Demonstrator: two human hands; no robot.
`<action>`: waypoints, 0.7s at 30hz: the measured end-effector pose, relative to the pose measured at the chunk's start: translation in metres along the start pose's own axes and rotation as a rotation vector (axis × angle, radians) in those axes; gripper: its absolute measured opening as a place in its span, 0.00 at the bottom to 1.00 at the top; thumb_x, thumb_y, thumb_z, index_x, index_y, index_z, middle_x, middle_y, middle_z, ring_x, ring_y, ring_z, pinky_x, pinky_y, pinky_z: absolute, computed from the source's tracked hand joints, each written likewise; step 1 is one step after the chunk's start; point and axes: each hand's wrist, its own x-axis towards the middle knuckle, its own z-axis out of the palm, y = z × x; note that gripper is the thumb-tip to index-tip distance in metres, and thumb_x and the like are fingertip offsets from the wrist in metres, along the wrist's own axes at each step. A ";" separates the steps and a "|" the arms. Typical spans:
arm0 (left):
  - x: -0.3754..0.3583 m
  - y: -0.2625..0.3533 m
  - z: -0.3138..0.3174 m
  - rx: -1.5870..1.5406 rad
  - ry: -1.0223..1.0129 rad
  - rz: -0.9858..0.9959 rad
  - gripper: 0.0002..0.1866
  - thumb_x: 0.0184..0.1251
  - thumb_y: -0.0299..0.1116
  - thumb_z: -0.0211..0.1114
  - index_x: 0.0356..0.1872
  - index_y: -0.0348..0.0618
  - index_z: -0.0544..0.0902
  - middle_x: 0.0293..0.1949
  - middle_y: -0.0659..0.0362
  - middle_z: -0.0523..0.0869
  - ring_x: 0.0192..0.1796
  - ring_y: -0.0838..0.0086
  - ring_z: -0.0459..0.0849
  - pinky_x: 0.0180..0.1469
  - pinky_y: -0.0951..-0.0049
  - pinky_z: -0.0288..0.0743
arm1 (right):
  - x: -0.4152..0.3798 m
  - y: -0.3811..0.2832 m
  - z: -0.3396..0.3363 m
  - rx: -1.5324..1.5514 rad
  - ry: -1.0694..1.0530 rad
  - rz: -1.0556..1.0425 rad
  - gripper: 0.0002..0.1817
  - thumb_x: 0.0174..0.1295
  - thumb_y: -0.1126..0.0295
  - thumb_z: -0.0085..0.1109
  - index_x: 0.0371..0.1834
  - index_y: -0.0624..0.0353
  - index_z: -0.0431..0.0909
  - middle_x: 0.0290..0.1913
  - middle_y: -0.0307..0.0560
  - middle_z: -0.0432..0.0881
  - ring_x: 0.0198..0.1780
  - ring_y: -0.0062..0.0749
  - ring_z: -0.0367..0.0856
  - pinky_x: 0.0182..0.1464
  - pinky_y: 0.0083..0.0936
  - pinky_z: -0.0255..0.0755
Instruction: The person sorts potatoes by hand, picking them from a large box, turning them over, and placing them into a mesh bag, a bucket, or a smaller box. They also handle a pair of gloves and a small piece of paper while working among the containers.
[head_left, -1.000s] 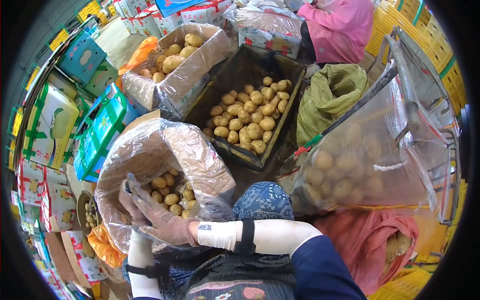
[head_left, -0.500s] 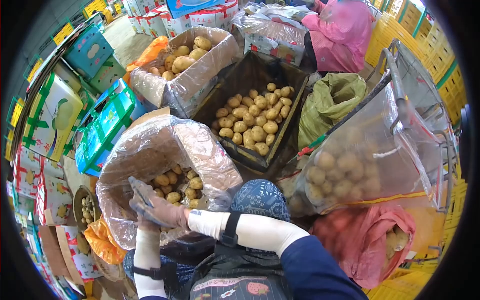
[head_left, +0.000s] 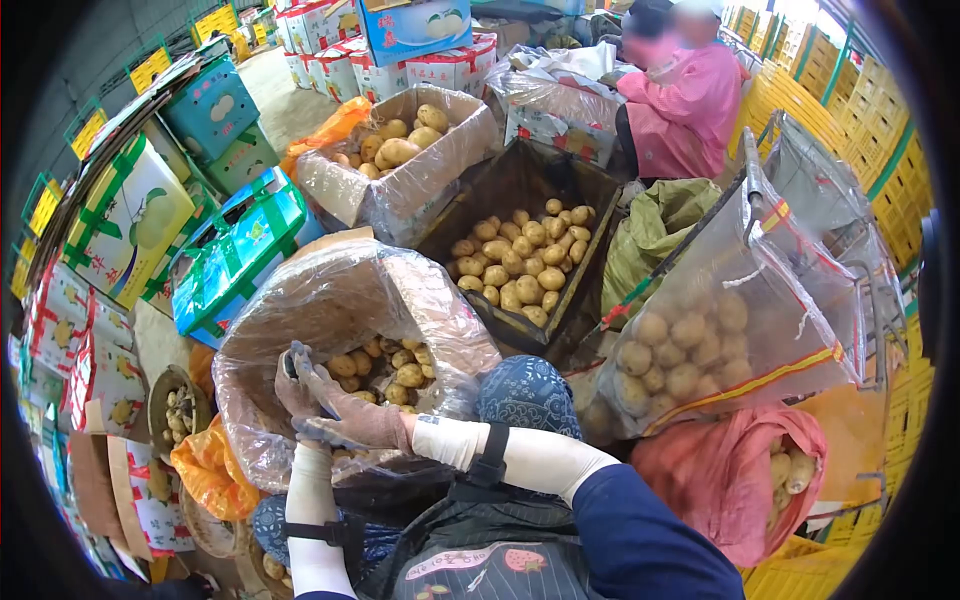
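My left hand (head_left: 290,388) and my right hand (head_left: 352,415), both in stained gloves, are together at the near left side of a plastic-lined cardboard box (head_left: 330,262). The right hand lies across the left, its fingers stretched flat towards the upper left. The left hand's fingers point up and its palm is partly hidden behind the right. No potato shows in either hand. Below and beyond them, several potatoes (head_left: 408,374) lie at the bottom of the box.
A dark crate (head_left: 545,338) of potatoes stands ahead, beside another potato carton (head_left: 335,195). On the right are a green sack (head_left: 640,235), a mesh-sided bag (head_left: 790,330) of potatoes and a pink sack (head_left: 700,480). A person in pink (head_left: 680,110) sits at the back.
The view has shifted, so the surroundings appear moved slightly right and down. My hands stay together over the box; more of the left hand's fingers now shows beside the right.
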 end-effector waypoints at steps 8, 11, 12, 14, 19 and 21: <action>-0.008 0.045 0.025 -0.081 0.008 0.097 0.18 0.78 0.46 0.56 0.34 0.41 0.80 0.28 0.68 0.77 0.30 0.84 0.71 0.32 0.79 0.66 | -0.002 -0.018 -0.020 -0.053 0.000 -0.035 0.40 0.76 0.55 0.48 0.80 0.66 0.41 0.81 0.58 0.47 0.81 0.36 0.45 0.79 0.28 0.40; -0.008 0.029 0.024 -0.179 -0.111 0.042 0.22 0.80 0.51 0.52 0.30 0.43 0.77 0.26 0.70 0.73 0.28 0.85 0.68 0.30 0.80 0.63 | 0.002 -0.018 -0.031 0.418 0.022 0.004 0.34 0.78 0.54 0.45 0.80 0.54 0.46 0.69 0.48 0.66 0.69 0.29 0.63 0.73 0.24 0.53; -0.007 0.020 0.021 -0.342 -0.228 -0.095 0.24 0.80 0.52 0.51 0.29 0.44 0.76 0.24 0.70 0.71 0.28 0.85 0.68 0.30 0.80 0.63 | 0.000 -0.012 -0.031 0.423 0.029 0.003 0.34 0.78 0.54 0.45 0.80 0.54 0.46 0.69 0.48 0.66 0.69 0.29 0.63 0.73 0.24 0.53; -0.014 0.023 0.022 -0.261 -0.219 -0.071 0.24 0.81 0.51 0.49 0.29 0.43 0.75 0.24 0.70 0.70 0.27 0.83 0.68 0.30 0.79 0.64 | -0.001 -0.010 -0.032 0.322 -0.011 0.107 0.34 0.78 0.54 0.43 0.80 0.55 0.46 0.71 0.48 0.64 0.72 0.28 0.61 0.74 0.23 0.51; -0.023 0.045 0.014 0.293 -0.128 0.242 0.23 0.81 0.48 0.50 0.31 0.40 0.76 0.25 0.66 0.75 0.28 0.79 0.71 0.32 0.74 0.69 | 0.010 0.004 -0.020 0.494 -0.039 0.088 0.35 0.77 0.54 0.44 0.79 0.59 0.48 0.77 0.49 0.58 0.76 0.31 0.57 0.78 0.23 0.47; -0.019 0.023 0.010 0.472 -0.059 0.427 0.22 0.80 0.48 0.52 0.30 0.41 0.77 0.24 0.66 0.75 0.27 0.79 0.72 0.30 0.73 0.69 | 0.012 0.013 -0.012 0.493 0.021 0.055 0.34 0.76 0.56 0.48 0.79 0.59 0.51 0.74 0.46 0.62 0.74 0.29 0.59 0.76 0.23 0.50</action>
